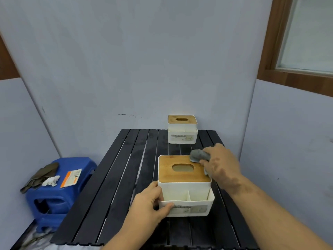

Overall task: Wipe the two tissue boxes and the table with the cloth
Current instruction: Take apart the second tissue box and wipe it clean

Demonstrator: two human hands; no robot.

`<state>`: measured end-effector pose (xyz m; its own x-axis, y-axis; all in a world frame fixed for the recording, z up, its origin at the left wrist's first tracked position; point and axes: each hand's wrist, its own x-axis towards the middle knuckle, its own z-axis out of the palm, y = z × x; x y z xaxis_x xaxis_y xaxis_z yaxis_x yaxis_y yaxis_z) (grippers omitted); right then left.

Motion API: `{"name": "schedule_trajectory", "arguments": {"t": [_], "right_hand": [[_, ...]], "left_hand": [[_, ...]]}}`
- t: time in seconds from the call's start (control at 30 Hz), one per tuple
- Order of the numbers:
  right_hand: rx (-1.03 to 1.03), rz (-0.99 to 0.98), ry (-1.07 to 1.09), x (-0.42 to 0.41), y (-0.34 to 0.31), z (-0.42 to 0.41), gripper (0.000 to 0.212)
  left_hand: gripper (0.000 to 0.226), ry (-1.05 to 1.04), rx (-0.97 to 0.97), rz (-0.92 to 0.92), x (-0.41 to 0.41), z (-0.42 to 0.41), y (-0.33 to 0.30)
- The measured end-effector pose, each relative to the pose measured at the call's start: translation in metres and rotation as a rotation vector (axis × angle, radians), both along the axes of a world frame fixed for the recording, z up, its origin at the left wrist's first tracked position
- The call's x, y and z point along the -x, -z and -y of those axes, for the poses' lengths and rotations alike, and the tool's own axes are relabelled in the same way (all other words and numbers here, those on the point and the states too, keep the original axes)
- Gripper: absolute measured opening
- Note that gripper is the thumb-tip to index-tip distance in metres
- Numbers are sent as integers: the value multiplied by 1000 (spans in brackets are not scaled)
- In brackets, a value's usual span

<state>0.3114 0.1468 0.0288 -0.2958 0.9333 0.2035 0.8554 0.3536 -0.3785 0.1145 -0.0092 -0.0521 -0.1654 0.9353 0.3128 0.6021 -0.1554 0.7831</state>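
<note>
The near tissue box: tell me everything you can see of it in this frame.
The near tissue box is white, plastic-looking, with a wood-look lid that has an oval slot. A divided front tray carries a printed label. It stands upright on the black slatted table. The left hand grips its front left corner; the right hand presses a grey cloth on the lid's far right corner.

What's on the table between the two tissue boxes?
Only bare black table slats between the near tissue box and the far tissue box, per the head view.

2 tissue boxes (185, 186) (182, 129), 1 cloth (199, 156), 1 table (126, 177), 1 stool (59, 192), 2 hands (149, 202) (219, 163)
</note>
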Motion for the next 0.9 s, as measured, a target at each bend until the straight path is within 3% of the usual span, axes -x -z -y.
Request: {"name": "schedule_trajectory", "arguments": {"t": [0.13, 0.3, 0.47, 0.57, 0.63, 0.9], "right_hand": [[208, -379, -106, -34, 7, 17, 7], [281, -614, -84, -44, 38, 45, 6], [568, -955, -141, -38, 59, 79, 33], [525, -867, -181, -30, 67, 91, 70], [427, -762, -166, -20, 66, 97, 82], [339, -756, -216, 27, 54, 82, 90]], "left_hand": [[37, -41, -11, -18, -2, 1, -3], [30, -72, 25, 94, 0, 4, -3], [54, -159, 67, 213, -5, 12, -13], [65, -171, 107, 245, -1, 14, -18], [69, -187, 132, 233, 6, 15, -19], [69, -233, 155, 155, 54, 1, -33]]}}
